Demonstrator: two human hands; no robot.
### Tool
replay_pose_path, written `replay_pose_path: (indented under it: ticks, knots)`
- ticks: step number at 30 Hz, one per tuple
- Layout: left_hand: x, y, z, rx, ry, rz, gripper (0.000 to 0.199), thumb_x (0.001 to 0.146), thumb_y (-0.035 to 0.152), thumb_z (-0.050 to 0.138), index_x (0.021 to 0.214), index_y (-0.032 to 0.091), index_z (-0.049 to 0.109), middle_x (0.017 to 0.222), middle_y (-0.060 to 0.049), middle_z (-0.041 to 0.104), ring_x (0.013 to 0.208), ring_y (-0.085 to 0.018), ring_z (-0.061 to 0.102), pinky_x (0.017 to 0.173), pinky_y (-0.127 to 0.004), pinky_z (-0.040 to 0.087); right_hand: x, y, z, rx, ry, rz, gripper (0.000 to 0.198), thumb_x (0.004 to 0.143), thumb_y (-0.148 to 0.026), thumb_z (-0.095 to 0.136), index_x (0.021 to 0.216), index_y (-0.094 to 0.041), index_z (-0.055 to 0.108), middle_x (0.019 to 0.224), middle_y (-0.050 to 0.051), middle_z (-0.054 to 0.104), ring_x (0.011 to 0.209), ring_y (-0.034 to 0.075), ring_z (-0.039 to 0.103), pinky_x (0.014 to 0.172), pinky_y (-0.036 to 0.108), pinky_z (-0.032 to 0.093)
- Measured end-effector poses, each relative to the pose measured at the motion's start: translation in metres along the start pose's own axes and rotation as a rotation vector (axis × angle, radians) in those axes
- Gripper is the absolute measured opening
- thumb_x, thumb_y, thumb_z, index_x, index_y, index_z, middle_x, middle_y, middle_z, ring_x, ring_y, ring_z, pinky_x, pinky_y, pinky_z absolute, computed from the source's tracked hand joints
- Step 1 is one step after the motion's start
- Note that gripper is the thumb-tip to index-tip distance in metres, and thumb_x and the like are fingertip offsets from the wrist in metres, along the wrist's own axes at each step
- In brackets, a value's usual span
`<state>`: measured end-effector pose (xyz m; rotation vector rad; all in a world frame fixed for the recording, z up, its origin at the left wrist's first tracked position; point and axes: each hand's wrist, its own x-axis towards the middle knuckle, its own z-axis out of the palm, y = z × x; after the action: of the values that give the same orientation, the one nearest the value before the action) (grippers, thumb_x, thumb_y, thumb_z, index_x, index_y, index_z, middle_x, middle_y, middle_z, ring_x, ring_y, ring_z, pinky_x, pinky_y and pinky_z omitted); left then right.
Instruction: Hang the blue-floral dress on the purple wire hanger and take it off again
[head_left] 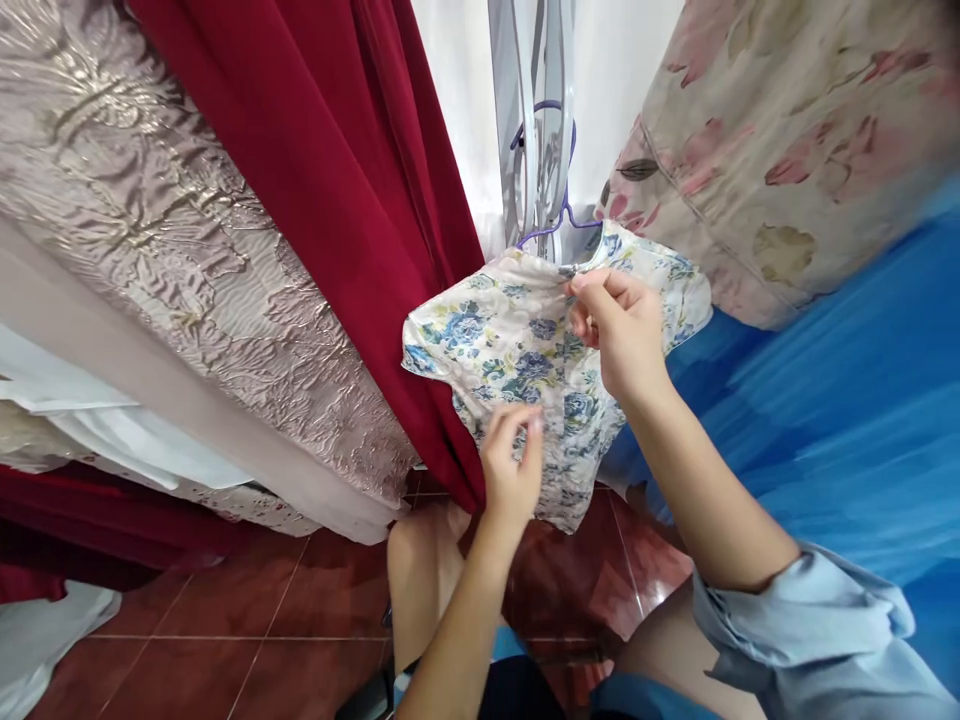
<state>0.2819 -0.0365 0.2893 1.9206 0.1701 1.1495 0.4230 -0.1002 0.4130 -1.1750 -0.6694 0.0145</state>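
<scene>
A sleeveless blouse, white with blue flowers and yellow-green leaves, hangs in front of me on a purple hanger. My right hand pinches the front edge of the blouse just below the neckline; the exact bit under its fingertips is partly hidden. Lower down, my left hand is in front of the blouse, its fingers loosely curled and slightly blurred. Thumb and forefinger come close together there, with no cloth visibly gripped between them.
Dark red fabric and a shiny embossed pink garment hang on the left. On the right are a floral cloth and blue fabric. Grey metal bars rise behind the hanger. Red tiles cover the floor.
</scene>
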Motion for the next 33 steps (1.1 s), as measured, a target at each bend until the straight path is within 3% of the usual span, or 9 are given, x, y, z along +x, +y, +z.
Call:
replay_pose_path:
  ticks: [4,7,10,12,17,22,25,28,33]
  knots:
    - [0.095,0.031,-0.017,0.104,0.055,0.32,0.024,0.102,0.018,0.049,0.118,0.017,0.066,0.115,-0.009,0.065,0.111,-0.021,0.061,0.092,-0.035,0.05,-0.003,0.002,-0.002,0.015,0.009,0.026,0.015,0.087,-0.017,0.058,0.073,-0.018,0.063,0.045,-0.007,0.051,0.039,0.006,0.038,0.041,0.021,0.026]
    - [0.15,0.045,-0.017,0.173,-0.139,0.431,0.027,0.102,0.022,0.05,0.125,0.02,0.063,0.125,-0.009,0.063,0.098,-0.018,0.062,0.082,-0.031,0.05,-0.001,0.004,-0.005,0.0,-0.002,0.019,0.014,0.087,-0.019,0.059,0.073,-0.019,0.062,0.045,-0.008,0.052,0.039,0.006,0.038,0.041,0.021,0.027]
    - [0.178,0.048,-0.012,0.254,-0.333,0.445,0.017,0.1,0.022,0.052,0.102,0.019,0.069,0.097,-0.005,0.067,0.081,-0.016,0.059,0.075,-0.029,0.047,0.001,0.006,-0.007,-0.004,-0.019,-0.007,0.017,0.087,-0.02,0.059,0.071,-0.019,0.06,0.046,-0.008,0.052,0.04,0.006,0.04,0.042,0.021,0.028]
    - [0.18,0.048,-0.009,0.257,-0.316,0.438,0.018,0.1,0.023,0.054,0.09,0.019,0.068,0.083,-0.003,0.063,0.076,-0.016,0.057,0.073,-0.029,0.045,0.001,0.009,-0.004,0.016,-0.03,-0.025,0.02,0.088,-0.02,0.06,0.068,-0.02,0.056,0.046,-0.008,0.051,0.041,0.006,0.04,0.044,0.022,0.03]
    - [0.168,0.05,0.003,0.081,-0.108,0.37,0.017,0.099,0.029,0.057,0.086,0.02,0.064,0.081,-0.002,0.06,0.074,-0.015,0.055,0.066,-0.027,0.042,0.004,0.025,0.005,0.045,0.0,-0.045,0.025,0.089,-0.025,0.059,0.067,-0.023,0.046,0.045,-0.01,0.046,0.041,0.007,0.039,0.046,0.022,0.032]
    - [0.186,0.049,0.002,-0.251,0.101,0.255,0.022,0.1,0.034,0.058,0.084,0.02,0.062,0.068,0.003,0.048,0.058,-0.01,0.045,0.054,-0.025,0.034,-0.019,0.061,-0.006,-0.084,-0.03,0.111,0.022,0.083,-0.022,0.057,0.063,-0.022,0.047,0.045,-0.009,0.045,0.042,0.008,0.04,0.046,0.021,0.03]
    - [0.207,0.039,-0.028,-0.31,0.188,0.285,0.016,0.098,0.028,0.062,0.087,0.017,0.064,0.072,0.003,0.052,0.063,-0.008,0.048,0.058,-0.023,0.037,-0.059,0.081,-0.028,-0.138,-0.055,0.176,0.024,0.081,-0.022,0.057,0.061,-0.022,0.045,0.045,-0.009,0.043,0.042,0.008,0.038,0.046,0.021,0.029]
    - [0.213,0.019,-0.073,-0.205,0.166,0.231,0.016,0.095,0.028,0.066,0.09,0.013,0.068,0.075,0.002,0.059,0.069,-0.008,0.053,0.064,-0.024,0.043,-0.105,0.091,-0.055,-0.172,-0.056,0.212,0.024,0.082,-0.022,0.059,0.062,-0.021,0.046,0.049,-0.009,0.042,0.045,0.008,0.036,0.048,0.022,0.027]
    - [0.181,-0.02,-0.119,-0.297,0.2,-0.012,0.007,0.091,0.016,0.067,0.088,0.011,0.068,0.077,0.003,0.063,0.073,-0.008,0.058,0.071,-0.023,0.046,-0.158,0.09,-0.077,-0.174,-0.138,0.288,0.022,0.079,-0.016,0.059,0.061,-0.02,0.047,0.051,-0.008,0.042,0.048,0.008,0.034,0.05,0.023,0.026]
